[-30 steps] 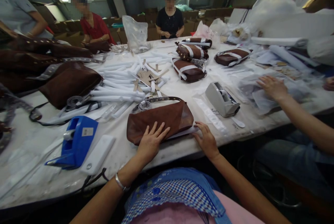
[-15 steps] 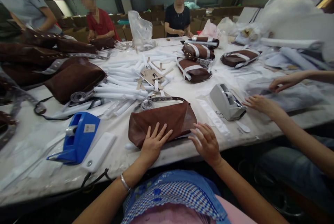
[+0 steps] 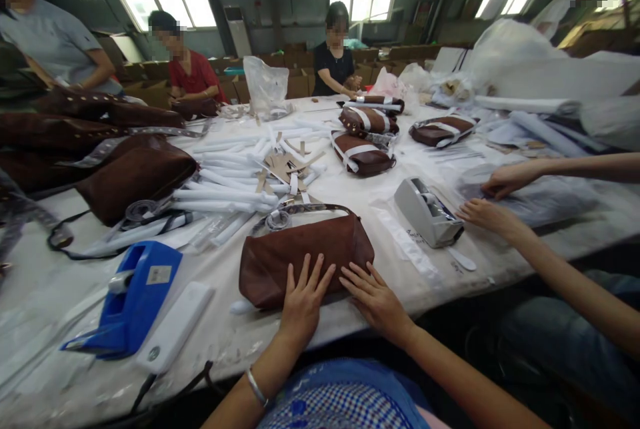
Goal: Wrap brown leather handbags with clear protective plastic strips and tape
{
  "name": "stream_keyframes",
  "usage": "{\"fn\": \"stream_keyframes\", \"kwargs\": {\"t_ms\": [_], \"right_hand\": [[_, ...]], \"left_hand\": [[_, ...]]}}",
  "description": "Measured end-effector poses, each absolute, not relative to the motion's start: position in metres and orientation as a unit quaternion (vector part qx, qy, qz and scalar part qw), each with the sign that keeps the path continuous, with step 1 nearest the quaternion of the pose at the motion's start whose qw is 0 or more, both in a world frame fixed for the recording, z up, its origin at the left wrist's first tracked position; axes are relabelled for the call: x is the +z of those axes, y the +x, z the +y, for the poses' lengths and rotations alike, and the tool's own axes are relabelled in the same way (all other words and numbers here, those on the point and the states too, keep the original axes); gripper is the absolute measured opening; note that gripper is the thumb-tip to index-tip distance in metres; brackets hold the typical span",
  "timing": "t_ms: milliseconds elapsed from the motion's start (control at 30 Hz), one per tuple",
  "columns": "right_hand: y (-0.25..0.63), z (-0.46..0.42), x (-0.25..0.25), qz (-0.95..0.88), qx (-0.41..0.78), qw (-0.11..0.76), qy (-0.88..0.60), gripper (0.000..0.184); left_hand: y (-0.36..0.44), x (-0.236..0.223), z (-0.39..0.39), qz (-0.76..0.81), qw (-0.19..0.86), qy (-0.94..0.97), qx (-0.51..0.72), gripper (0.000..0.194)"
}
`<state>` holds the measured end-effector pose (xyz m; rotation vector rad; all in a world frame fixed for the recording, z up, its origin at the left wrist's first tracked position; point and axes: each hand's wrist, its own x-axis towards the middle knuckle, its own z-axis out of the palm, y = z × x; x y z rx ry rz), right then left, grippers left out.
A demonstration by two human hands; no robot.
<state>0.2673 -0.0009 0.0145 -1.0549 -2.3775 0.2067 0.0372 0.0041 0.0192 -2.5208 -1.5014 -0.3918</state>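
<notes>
Resting on the brown bag [image 3: 270,259], set near the front edge of the table [image 3: 225,279] between a blue tape dispenser [image 3: 137,302] and a grey tape dispenser [image 3: 425,215], probably for easy reach. Seemingly steadying it with left hand [image 3: 303,299] spread wide and right hand [image 3: 376,300] loosely fanned, palm-down, angled inward, pinching nothing visible.

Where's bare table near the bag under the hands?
Free: between the white device and the front bag; also between that bag and the white-banded bag behind it. Crowded: white tubes behind-left, brown bag pile far left.
</notes>
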Motion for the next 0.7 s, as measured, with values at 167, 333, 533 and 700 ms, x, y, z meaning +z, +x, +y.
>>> {"fn": "stream_keyframes", "kwargs": {"t_ms": [167, 333, 533, 700], "right_hand": [[0.282, -0.009, 0.024, -0.629, 0.235, 0.464, -0.578, 0.031], [0.279, 0.010, 0.026, -0.394, 0.520, 0.433, -0.623, 0.077], [0.283, 0.029, 0.059, -0.412, 0.597, 0.314, -0.613, 0.068], [0.275, 0.023, 0.081, -0.386, 0.624, 0.344, -0.587, 0.059]], "left_hand": [[0.034, 0.006, 0.005, -0.506, 0.107, -0.841, -0.157, 0.071], [0.034, 0.001, 0.006, -0.499, 0.120, -0.840, -0.178, 0.073], [0.032, -0.001, 0.007, -0.488, 0.119, -0.841, -0.199, 0.073], [0.029, 0.000, 0.004, -0.486, 0.130, -0.838, -0.212, 0.075]]}}
